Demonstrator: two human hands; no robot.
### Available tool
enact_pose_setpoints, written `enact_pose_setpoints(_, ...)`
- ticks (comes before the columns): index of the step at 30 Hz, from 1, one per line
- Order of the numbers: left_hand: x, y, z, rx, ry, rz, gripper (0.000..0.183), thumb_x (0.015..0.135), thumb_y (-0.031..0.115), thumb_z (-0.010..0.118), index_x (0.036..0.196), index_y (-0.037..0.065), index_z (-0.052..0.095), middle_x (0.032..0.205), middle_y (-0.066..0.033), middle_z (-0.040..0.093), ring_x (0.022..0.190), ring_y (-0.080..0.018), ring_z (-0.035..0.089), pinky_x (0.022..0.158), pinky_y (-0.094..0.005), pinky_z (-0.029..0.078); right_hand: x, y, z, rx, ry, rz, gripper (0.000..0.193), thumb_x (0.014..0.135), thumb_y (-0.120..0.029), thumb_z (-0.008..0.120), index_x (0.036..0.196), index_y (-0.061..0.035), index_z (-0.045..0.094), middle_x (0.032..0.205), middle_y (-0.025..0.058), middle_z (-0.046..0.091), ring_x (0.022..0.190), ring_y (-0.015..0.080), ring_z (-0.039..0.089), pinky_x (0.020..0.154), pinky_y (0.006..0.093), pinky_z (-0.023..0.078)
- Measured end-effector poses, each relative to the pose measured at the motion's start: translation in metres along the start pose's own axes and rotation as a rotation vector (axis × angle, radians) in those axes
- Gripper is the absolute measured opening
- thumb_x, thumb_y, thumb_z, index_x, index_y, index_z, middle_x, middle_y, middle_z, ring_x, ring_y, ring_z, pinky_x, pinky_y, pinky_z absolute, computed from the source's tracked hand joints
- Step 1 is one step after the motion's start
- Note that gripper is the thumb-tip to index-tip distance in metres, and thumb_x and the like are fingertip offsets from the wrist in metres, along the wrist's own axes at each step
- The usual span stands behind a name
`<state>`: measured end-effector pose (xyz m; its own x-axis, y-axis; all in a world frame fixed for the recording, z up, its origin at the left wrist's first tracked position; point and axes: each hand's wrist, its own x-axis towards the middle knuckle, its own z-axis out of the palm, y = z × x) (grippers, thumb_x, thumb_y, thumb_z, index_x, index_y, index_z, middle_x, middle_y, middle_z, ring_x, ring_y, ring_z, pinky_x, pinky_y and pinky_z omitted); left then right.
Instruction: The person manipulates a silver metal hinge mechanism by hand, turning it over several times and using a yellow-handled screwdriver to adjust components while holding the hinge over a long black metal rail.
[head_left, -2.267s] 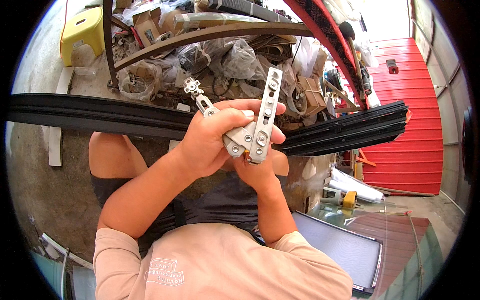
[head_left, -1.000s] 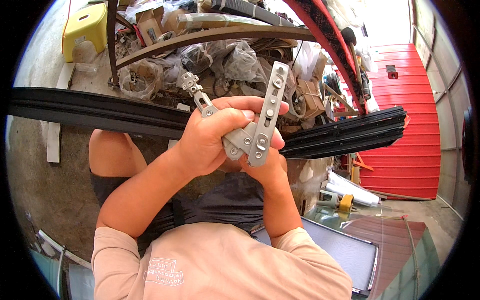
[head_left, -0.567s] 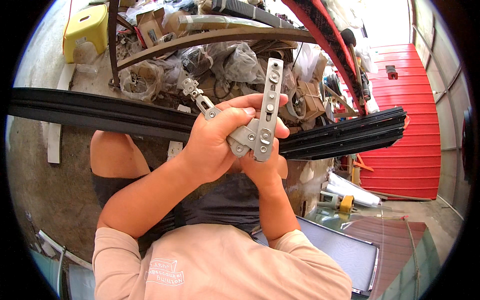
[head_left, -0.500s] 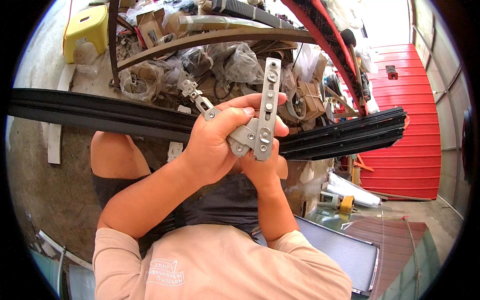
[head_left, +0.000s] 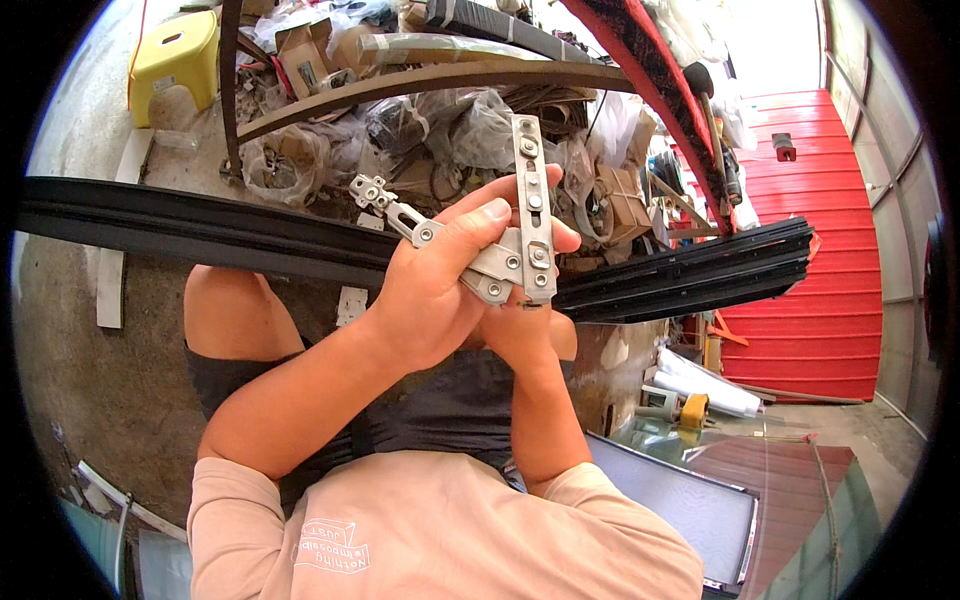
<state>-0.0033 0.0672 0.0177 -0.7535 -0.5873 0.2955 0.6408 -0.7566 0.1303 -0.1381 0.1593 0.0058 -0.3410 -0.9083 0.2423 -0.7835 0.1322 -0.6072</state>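
A grey metal hinge bracket (head_left: 528, 205) with riveted flat arms is held up in front of my chest. One arm points straight up, another (head_left: 385, 205) sticks out to the upper left. My left hand (head_left: 440, 290) wraps over the bracket from the left, fingers closed across its joint. My right hand (head_left: 520, 335) grips it from below and behind, mostly hidden by the left hand. A long black profiled bar (head_left: 200, 232) runs across the view just behind my hands, over my knee.
A yellow plastic stool (head_left: 175, 55) stands at the upper left. A heap of bags, boxes and curved bars (head_left: 440, 110) lies behind the black bar. A red roll-up door (head_left: 810, 260) fills the right. A framed glass panel (head_left: 680, 500) lies at the lower right.
The upright arm of the bracket has tilted from leaning right to nearly vertical. Both hands stay closed on it in about the same place.
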Motion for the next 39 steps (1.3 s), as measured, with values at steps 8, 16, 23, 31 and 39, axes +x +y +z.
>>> enact_pose_setpoints(8, 0.001, 0.005, -0.003, -0.051, -0.015, -0.029, 0.060, 0.108, 0.025, 0.045, 0.162, -0.001, 0.037, 0.122, -0.0169, 0.074, 0.105, -0.0197, 0.072, 0.095, -0.0329, 0.057, -0.002, -0.002, -0.012, -0.082, -0.033, -0.039, 0.029, 0.079, -0.006, 0.077, 0.108, -0.0051, 0.073, 0.093, 0.0189, 0.075, 0.087, 0.0410, 0.074, 0.074, 0.0447, 0.059)
enact_pose_setpoints(16, 0.000, -0.002, -0.003, -0.107, 0.042, -0.018, 0.055, 0.110, 0.022, 0.042, 0.161, 0.001, 0.039, 0.123, -0.0172, 0.074, 0.106, -0.0199, 0.072, 0.097, -0.0331, 0.057, -0.007, 0.008, -0.004, -0.156, 0.074, -0.006, 0.024, 0.084, -0.008, 0.078, 0.107, -0.0058, 0.072, 0.090, 0.0187, 0.074, 0.084, 0.0408, 0.074, 0.072, 0.0461, 0.059)
enact_pose_setpoints(23, 0.001, -0.003, -0.005, -0.092, 0.042, 0.027, 0.055, 0.115, 0.033, 0.040, 0.160, 0.002, 0.042, 0.126, -0.0168, 0.072, 0.106, -0.0187, 0.072, 0.097, -0.0320, 0.057, -0.004, 0.003, 0.001, -0.064, 0.059, 0.043, 0.033, 0.087, -0.005, 0.075, 0.120, -0.0052, 0.071, 0.096, 0.0210, 0.075, 0.089, 0.0420, 0.075, 0.076, 0.0432, 0.059)
enact_pose_setpoints(31, 0.004, -0.003, -0.006, 0.137, 0.074, -0.007, 0.065, 0.112, 0.047, 0.050, 0.158, 0.002, 0.045, 0.132, -0.0151, 0.069, 0.116, -0.0181, 0.068, 0.103, -0.0349, 0.053, -0.006, 0.005, 0.009, -0.045, 0.160, -0.121, 0.020, 0.090, 0.003, 0.067, 0.109, 0.0012, 0.072, 0.092, 0.0152, 0.077, 0.087, 0.0271, 0.077, 0.075, 0.0364, 0.057)
enact_pose_setpoints(39, 0.007, 0.003, -0.012, 0.459, -0.082, -0.031, 0.099, 0.095, 0.061, 0.073, 0.159, -0.007, 0.039, 0.143, -0.0163, 0.062, 0.129, -0.0225, 0.062, 0.115, -0.0400, 0.045, -0.007, 0.021, 0.012, 0.205, 0.213, -0.011, 0.015, 0.098, -0.002, 0.062, 0.107, 0.0018, 0.073, 0.093, 0.0107, 0.078, 0.086, 0.0190, 0.075, 0.075, 0.0341, 0.057)
